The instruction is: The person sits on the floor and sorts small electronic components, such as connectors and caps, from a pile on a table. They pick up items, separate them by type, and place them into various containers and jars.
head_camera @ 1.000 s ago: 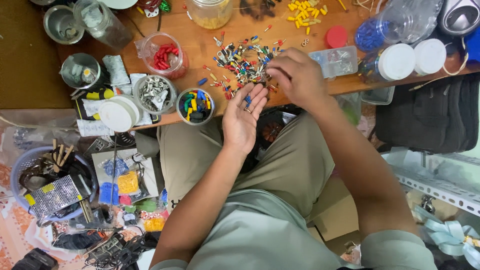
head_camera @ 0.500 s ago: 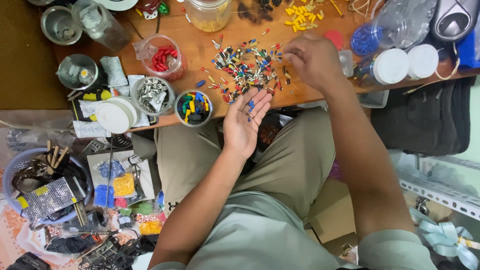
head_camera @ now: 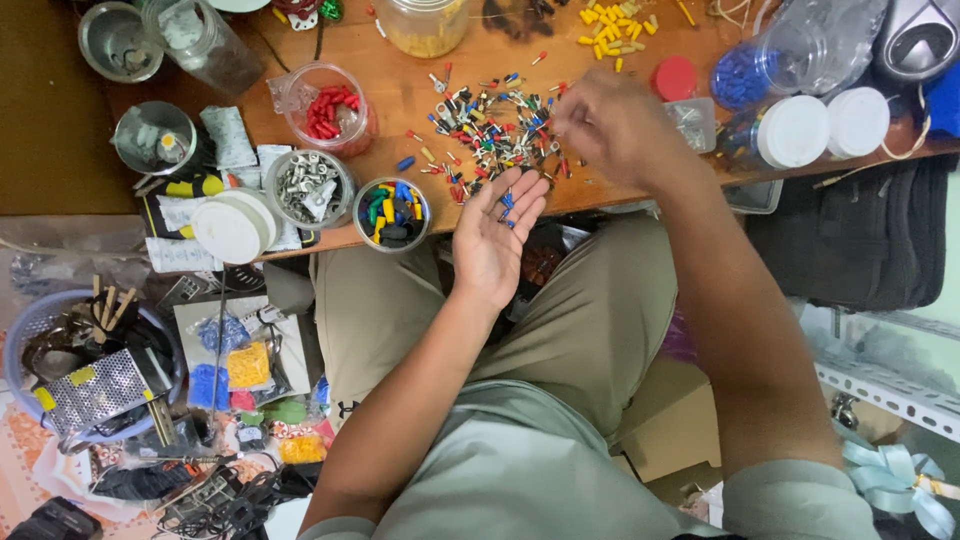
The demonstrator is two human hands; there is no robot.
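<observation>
My left hand (head_camera: 492,238) is held palm up at the front edge of the wooden table (head_camera: 400,100), with a few small blue terminals (head_camera: 507,203) lying on its fingers. My right hand (head_camera: 612,125) hovers over the right side of a scattered pile of small coloured wire terminals (head_camera: 490,130) on the table, fingers curled and pinched together. It is blurred, and I cannot tell whether it holds a piece.
Several open jars stand left of the pile: red pieces (head_camera: 328,108), metal lugs (head_camera: 307,188), mixed coloured pieces (head_camera: 392,212). Yellow terminals (head_camera: 612,27), a red cap (head_camera: 674,77), a blue-filled jar (head_camera: 745,75) and white-lidded jars (head_camera: 795,130) lie right. A basket (head_camera: 80,370) sits on the floor.
My right hand went from the pile out to the right, then came back a little toward the pile. My left palm stayed under the table edge, now showing blue pieces on its fingers.
</observation>
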